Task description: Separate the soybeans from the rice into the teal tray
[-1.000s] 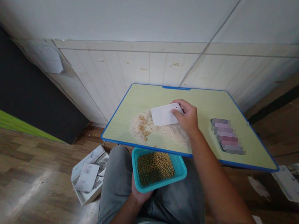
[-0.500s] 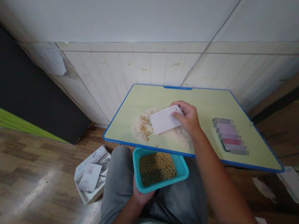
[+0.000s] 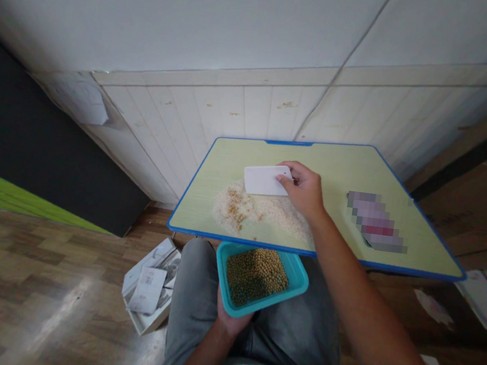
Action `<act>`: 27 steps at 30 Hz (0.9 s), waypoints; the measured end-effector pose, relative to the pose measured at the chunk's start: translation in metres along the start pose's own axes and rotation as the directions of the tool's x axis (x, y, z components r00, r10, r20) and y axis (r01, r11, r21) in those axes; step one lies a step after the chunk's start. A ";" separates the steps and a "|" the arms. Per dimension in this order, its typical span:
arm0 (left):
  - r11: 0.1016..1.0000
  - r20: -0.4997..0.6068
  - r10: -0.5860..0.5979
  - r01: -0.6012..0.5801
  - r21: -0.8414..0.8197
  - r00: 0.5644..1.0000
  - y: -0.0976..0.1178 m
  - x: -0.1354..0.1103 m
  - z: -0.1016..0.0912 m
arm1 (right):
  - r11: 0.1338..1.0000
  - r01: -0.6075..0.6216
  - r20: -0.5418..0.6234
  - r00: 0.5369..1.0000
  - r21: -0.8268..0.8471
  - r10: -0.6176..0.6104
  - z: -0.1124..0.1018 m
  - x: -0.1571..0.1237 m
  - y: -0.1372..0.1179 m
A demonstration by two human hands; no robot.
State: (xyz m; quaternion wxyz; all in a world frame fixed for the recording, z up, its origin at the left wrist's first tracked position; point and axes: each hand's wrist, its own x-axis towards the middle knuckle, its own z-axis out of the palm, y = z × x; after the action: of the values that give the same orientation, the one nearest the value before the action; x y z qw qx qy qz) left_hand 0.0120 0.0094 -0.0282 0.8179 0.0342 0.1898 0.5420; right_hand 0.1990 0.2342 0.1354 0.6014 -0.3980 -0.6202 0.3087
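Note:
My right hand (image 3: 303,187) grips a flat white plastic scraper (image 3: 265,180) with a small hole near one corner, over the back of a spread of rice (image 3: 284,214). Several yellow soybeans (image 3: 235,205) lie among the grains on the left part of the spread. Below the table's front edge, my left hand (image 3: 232,318) holds a turquoise plastic basket (image 3: 297,281) from its near side, most of the fingers hidden beneath. Inside the basket is a layer of soybeans (image 3: 259,270), partly in shadow.
The small folding table (image 3: 335,158) has a pale green top with a blue rim and stands against the wall. A pixelated flat object (image 3: 376,222) lies on its right side. On the floor to the left is an open white box (image 3: 149,319) with papers.
The scraper has moved back and slightly left, turning closer to level with the table's back edge. More rice and soybeans show in front of it. The basket stays almost in place.

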 end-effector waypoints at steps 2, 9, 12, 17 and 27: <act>0.999 0.021 -0.003 0.003 -0.033 1.000 -0.002 0.001 -0.014 | 1.000 0.007 0.020 1.000 0.010 -0.007 0.002 0.000 0.001; 0.994 -0.023 -0.016 0.014 -0.104 1.000 -0.008 0.003 -0.055 | 0.997 -0.046 0.112 0.993 0.054 0.040 0.001 -0.001 0.005; 0.993 -0.027 -0.019 0.016 -0.116 0.999 -0.008 0.002 -0.054 | 0.997 -0.057 0.154 0.987 0.061 0.047 0.000 -0.002 0.003; 0.992 -0.033 -0.014 0.010 -0.123 0.999 -0.007 0.000 -0.042 | 0.995 -0.058 0.206 0.978 0.086 0.039 -0.001 -0.004 -0.002; 0.994 0.008 -0.017 0.018 -0.109 1.000 -0.006 0.000 -0.025 | 0.980 -0.132 0.277 0.957 0.146 0.088 -0.003 -0.004 -0.007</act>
State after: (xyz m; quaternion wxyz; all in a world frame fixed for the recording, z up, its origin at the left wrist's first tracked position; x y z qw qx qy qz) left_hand 0.0081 0.0031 -0.0530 0.8238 -0.0104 0.1573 0.5444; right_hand 0.2014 0.2269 0.1396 0.5238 -0.3359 -0.6457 0.4426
